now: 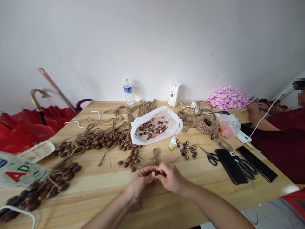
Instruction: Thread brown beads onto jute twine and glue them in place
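Observation:
Both hands meet low in the middle of the view, over the wooden table [107, 203]. My left hand [142, 179] pinches the knotted part of a piece of brown twine [155, 154], whose loop lies on the wood beyond the fingers. My right hand [171, 178] is closed on the same twine, its fingertips touching the left ones. Small dark bits between the fingertips are too hidden to make out. Brown nuts [132, 156] lie just left of the loop. A small glue bottle [172, 143] stands upright beyond my right hand, beside several halved shells [187, 150].
A white bag [156, 111] of shell pieces lies open at centre. Corded nuts [95, 140] spread left. Scissors [211, 156], a black phone [231, 165] and twine coils [206, 124] lie right. A water bottle [128, 92] stands behind. Another person's arm [256, 116] rests at far right.

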The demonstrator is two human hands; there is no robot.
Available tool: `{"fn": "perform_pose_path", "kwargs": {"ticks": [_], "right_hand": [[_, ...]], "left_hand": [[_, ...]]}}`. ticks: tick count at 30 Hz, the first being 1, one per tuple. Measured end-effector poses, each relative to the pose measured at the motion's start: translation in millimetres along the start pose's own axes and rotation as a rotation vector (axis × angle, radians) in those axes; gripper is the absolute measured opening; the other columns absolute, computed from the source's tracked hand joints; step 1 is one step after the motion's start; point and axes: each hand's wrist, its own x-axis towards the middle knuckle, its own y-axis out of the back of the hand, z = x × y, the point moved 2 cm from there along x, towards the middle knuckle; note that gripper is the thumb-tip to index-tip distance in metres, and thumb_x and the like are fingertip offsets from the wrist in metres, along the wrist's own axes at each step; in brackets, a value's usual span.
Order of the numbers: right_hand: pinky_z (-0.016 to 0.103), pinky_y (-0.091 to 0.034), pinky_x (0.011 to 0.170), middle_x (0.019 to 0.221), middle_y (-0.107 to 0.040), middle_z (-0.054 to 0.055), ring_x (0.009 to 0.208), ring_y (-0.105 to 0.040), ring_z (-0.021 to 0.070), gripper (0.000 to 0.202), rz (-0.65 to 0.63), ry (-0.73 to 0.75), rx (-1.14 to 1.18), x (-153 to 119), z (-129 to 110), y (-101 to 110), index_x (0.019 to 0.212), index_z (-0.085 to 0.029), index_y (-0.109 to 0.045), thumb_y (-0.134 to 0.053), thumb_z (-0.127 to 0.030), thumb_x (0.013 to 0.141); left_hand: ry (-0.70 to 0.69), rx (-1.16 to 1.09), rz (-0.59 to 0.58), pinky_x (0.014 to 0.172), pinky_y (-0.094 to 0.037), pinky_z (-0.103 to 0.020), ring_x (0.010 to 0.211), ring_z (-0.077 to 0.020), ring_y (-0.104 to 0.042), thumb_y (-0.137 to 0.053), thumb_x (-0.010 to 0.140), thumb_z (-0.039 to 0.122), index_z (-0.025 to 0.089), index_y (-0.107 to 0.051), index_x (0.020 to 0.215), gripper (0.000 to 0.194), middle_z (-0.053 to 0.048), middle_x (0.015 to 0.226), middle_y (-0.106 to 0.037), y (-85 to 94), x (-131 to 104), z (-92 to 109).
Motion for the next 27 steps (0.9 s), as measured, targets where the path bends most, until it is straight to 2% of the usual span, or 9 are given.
{"fn": "perform_pose_path", "kwargs": {"ticks": [5,8,10,12,15,17,19,22,27], "right_hand": [[0.023,-0.038,0.056,0.065,-0.047,-0.002,0.059,-0.046,0.0125,0.020,0.011,-0.001,-0.022,-1,3,-3,0.069,-0.021,-0.040,-0.058,-0.017,0.077],[0.023,-0.039,0.056,0.065,-0.049,-0.002,0.059,-0.047,0.0126,0.016,0.007,-0.014,-0.065,-1,7,-5,0.072,-0.020,-0.044,-0.060,-0.016,0.075],[0.023,-0.040,0.056,0.067,-0.050,-0.001,0.060,-0.049,0.0131,0.013,-0.044,0.002,-0.104,-1,7,-3,0.076,-0.019,-0.048,-0.061,-0.017,0.075],[0.024,-0.042,0.059,0.076,-0.054,0.002,0.065,-0.052,0.0146,0.013,-0.149,0.058,-0.155,1,7,3,0.085,-0.018,-0.052,-0.061,-0.016,0.075],[0.025,-0.045,0.065,0.092,-0.055,0.006,0.076,-0.054,0.0164,0.027,-0.264,0.161,-0.189,5,7,16,0.100,-0.018,-0.052,-0.053,-0.007,0.075],[0.025,-0.046,0.067,0.092,-0.055,0.006,0.078,-0.054,0.0162,0.033,-0.223,0.189,-0.154,9,9,25,0.103,-0.018,-0.051,-0.048,-0.002,0.074],[0.025,-0.045,0.066,0.087,-0.054,0.006,0.075,-0.053,0.0158,0.032,-0.117,0.182,-0.130,12,13,31,0.100,-0.018,-0.052,-0.044,0.000,0.075],[0.025,-0.045,0.063,0.083,-0.053,0.005,0.073,-0.051,0.0158,0.027,-0.003,0.160,-0.138,15,19,31,0.094,-0.018,-0.053,-0.042,0.000,0.077],[0.026,-0.046,0.067,0.084,-0.054,0.006,0.076,-0.053,0.0163,0.025,-0.017,0.165,-0.142,14,22,25,0.092,-0.018,-0.054,-0.042,-0.001,0.078]], "left_hand": [[-0.002,0.051,-0.003,0.063,-0.040,-0.026,0.060,-0.0127,-0.054,-0.077,0.061,0.027,0.016,-0.074,0.086,0.028,-0.005,0.070,-0.070,-0.4,0,4],[0.007,0.173,-0.012,0.056,-0.036,-0.024,0.055,-0.0113,-0.049,-0.073,0.065,0.032,0.014,-0.073,0.089,0.030,-0.004,0.065,-0.066,-1.9,-1,8],[-0.007,0.330,-0.014,0.053,-0.034,-0.024,0.052,-0.0106,-0.046,-0.068,0.069,0.036,0.013,-0.072,0.090,0.031,-0.003,0.063,-0.064,-4.2,-3,11],[-0.075,0.543,-0.002,0.053,-0.035,-0.025,0.054,-0.0121,-0.046,-0.062,0.073,0.035,0.014,-0.071,0.088,0.028,-0.002,0.064,-0.063,-7.0,-7,14],[-0.186,0.872,0.034,0.059,-0.038,-0.026,0.063,-0.0164,-0.052,-0.055,0.075,0.030,0.015,-0.070,0.080,0.022,-0.002,0.067,-0.063,-9.3,-13,21],[-0.200,1.078,0.069,0.061,-0.039,-0.027,0.066,-0.0180,-0.054,-0.053,0.074,0.027,0.015,-0.069,0.083,0.022,-0.003,0.069,-0.064,-7.1,-16,27],[-0.182,1.288,0.110,0.063,-0.039,-0.028,0.067,-0.0186,-0.055,-0.053,0.071,0.022,0.016,-0.068,0.090,0.024,-0.004,0.072,-0.065,-2.4,-20,37],[-0.138,1.546,0.102,0.067,-0.038,-0.027,0.075,-0.0194,-0.057,-0.053,0.069,0.016,0.017,-0.066,0.083,0.018,-0.006,0.079,-0.067,4.5,-23,53],[-0.035,1.724,0.111,0.067,-0.037,-0.028,0.081,-0.0225,-0.058,-0.057,0.067,0.014,0.019,-0.064,0.080,0.016,-0.007,0.084,-0.067,13.9,-25,66]]}}
